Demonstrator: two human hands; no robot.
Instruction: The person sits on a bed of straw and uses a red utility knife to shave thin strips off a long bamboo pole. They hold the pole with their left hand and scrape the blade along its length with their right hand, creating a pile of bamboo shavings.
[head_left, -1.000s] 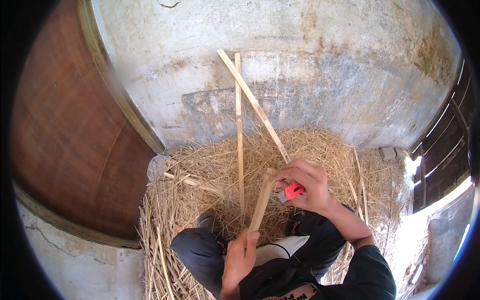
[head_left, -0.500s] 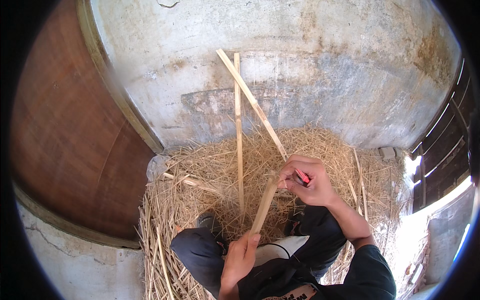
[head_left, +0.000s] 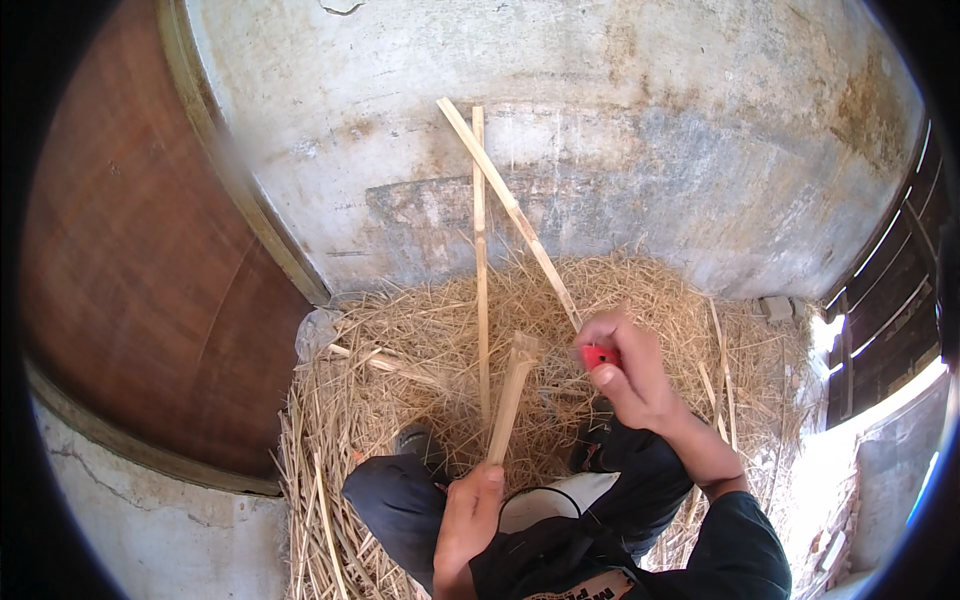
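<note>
My left hand (head_left: 470,508) is closed around the lower end of a pale, flat bamboo strip (head_left: 508,410). The strip points up and away from me, and its far end looks frayed. To the right of that end, apart from it, my right hand (head_left: 636,378) grips a small red-handled tool (head_left: 600,356). The handle's butt with a dark spot shows between thumb and fingers; the working end is hidden. Both hands are above my bent knees, over loose straw (head_left: 540,300).
Two long bamboo strips, one upright (head_left: 481,250) and one slanting (head_left: 513,208), lean crossed against the stained wall (head_left: 680,130). A brown panel (head_left: 150,250) stands on the left. More thin sticks (head_left: 722,360) lie in the straw at right, near a grey block (head_left: 776,308).
My right hand has come away from the strip's far end and turned, showing the red handle's butt. The strip's far end has shifted slightly left and now stands free.
</note>
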